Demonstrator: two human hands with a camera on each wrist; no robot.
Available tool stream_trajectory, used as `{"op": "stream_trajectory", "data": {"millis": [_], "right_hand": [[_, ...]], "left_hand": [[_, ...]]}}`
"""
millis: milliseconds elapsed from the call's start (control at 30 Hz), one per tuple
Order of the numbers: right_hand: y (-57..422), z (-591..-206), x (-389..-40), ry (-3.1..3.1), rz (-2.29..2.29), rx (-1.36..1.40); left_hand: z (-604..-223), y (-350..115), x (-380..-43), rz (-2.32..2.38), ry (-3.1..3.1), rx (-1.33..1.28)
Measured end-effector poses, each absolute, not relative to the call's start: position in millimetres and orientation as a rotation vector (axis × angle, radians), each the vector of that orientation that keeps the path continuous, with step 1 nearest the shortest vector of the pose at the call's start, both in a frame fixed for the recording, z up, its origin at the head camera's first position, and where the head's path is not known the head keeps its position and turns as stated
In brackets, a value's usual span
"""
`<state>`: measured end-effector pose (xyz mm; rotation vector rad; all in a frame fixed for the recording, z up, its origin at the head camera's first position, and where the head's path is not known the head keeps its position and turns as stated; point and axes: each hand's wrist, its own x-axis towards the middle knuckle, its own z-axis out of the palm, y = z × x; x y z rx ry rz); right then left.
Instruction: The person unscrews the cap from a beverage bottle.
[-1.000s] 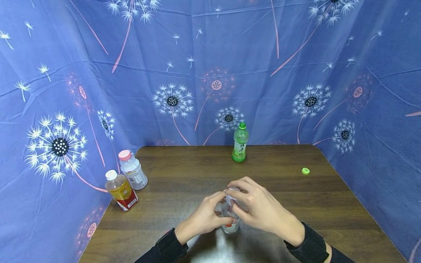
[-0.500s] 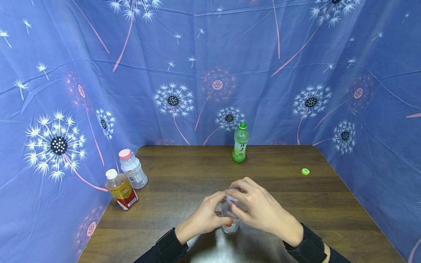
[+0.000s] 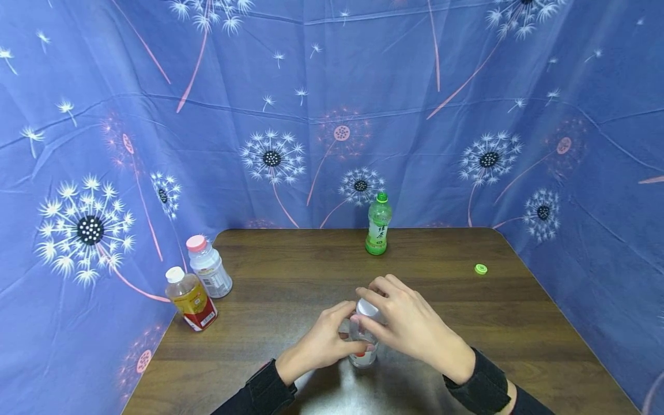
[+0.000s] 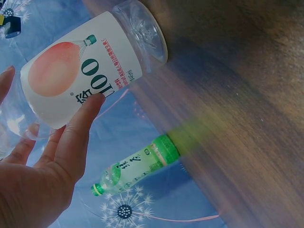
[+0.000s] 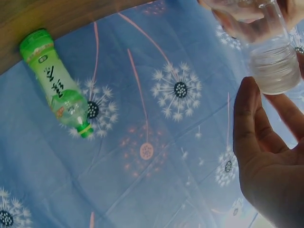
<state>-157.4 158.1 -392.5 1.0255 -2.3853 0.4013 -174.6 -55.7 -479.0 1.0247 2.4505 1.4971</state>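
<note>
Blue dandelion-print cloth [image 3: 415, 75] behind and on both sides of a brown wooden table [image 3: 290, 259]. Green bottle [image 3: 378, 225] upright by the far edge; small green lid [image 3: 480, 269] lying toward the right edge. Amber bottle [image 3: 193, 302] and pink-capped bottle [image 3: 211, 276] side by side at the left edge.

Clear bottle [image 3: 363, 358] with a peach label [image 4: 54, 71] is in front of you, around the middle of the near edge, upright as far as the head view shows. Your left hand [image 3: 327, 346] grips its body between thumb and fingers. Your right hand [image 3: 410, 323] arches over the pale cap [image 3: 367, 307], fingers curved about it; the white top shows between them. Cannot tell whether they pinch it or only surround it.

Handling, by judgement: light, since you see no liquid line; thin plastic wall, likely to give if you squeeze. Bare shoulder probably slick; label should offer better purchase. Cap looks stiffer: take it by the rim, thumb opposite fingers. Keep your hold on the body at the label, firm without crushing. Unlikely to shatter; more apt to dent or tip.
</note>
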Motion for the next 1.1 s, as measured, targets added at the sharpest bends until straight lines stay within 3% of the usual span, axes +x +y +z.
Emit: {"op": "stream_trajectory", "data": {"millis": [533, 733, 1100], "right_hand": [[187, -370, -179, -2.48, 0.552, 1.633], [184, -368, -183, -2.522, 0.606, 1.626], [171, -367, -180, -2.551, 0.463, 1.364]], "left_hand": [[-480, -57, -175, 1.516, 2.435, 1.045], [-479, -57, -174, 1.519, 2.427, 0.998], [-480, -54, -174, 1.521, 2.449, 0.976]]}}
